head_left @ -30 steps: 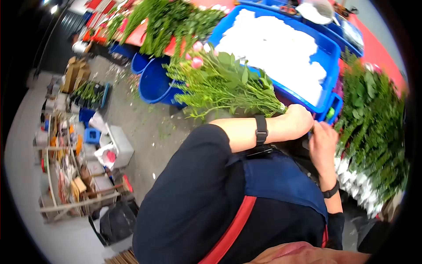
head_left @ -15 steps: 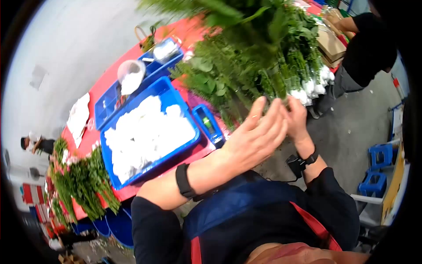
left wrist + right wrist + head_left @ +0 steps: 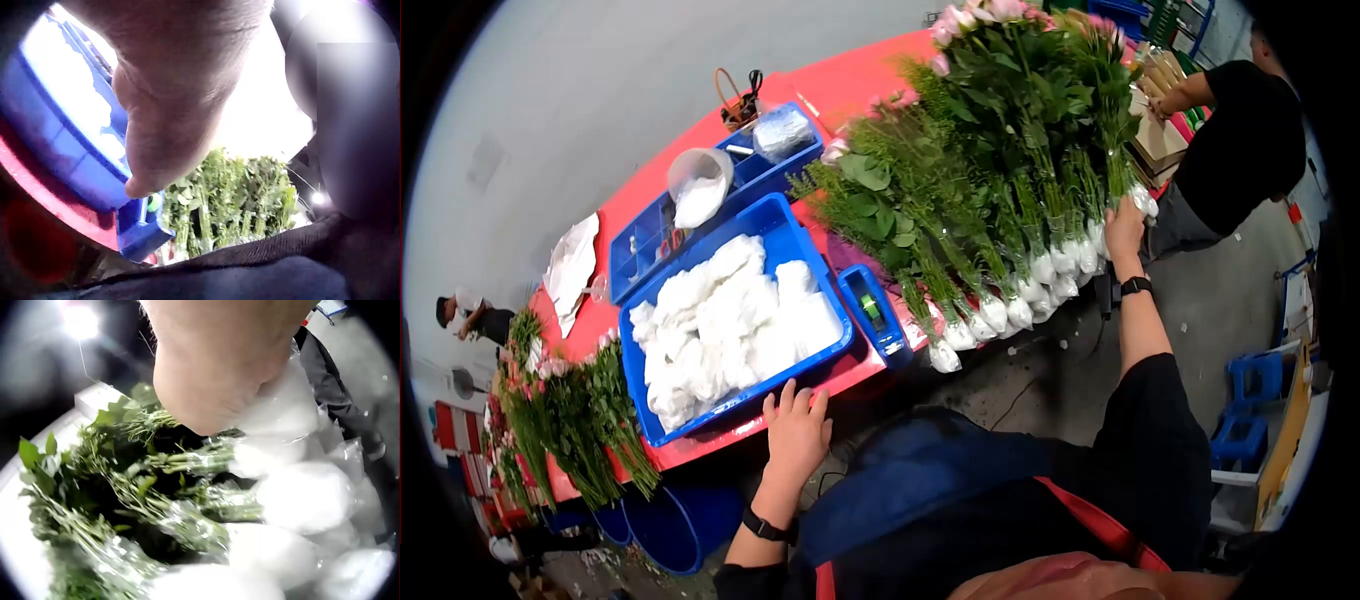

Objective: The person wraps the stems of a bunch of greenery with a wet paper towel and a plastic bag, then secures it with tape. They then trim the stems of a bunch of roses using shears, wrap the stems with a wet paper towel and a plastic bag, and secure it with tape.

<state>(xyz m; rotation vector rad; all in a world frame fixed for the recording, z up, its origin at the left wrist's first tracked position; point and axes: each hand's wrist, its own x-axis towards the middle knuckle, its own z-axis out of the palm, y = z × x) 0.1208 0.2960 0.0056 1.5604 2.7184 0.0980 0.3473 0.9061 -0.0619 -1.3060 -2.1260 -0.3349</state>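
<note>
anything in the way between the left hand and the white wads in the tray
Only the near wall of the blue tray: in the head view it lies between the left hand and the white wads. It looks low enough to reach over, and nothing else visible stands between them.
</note>
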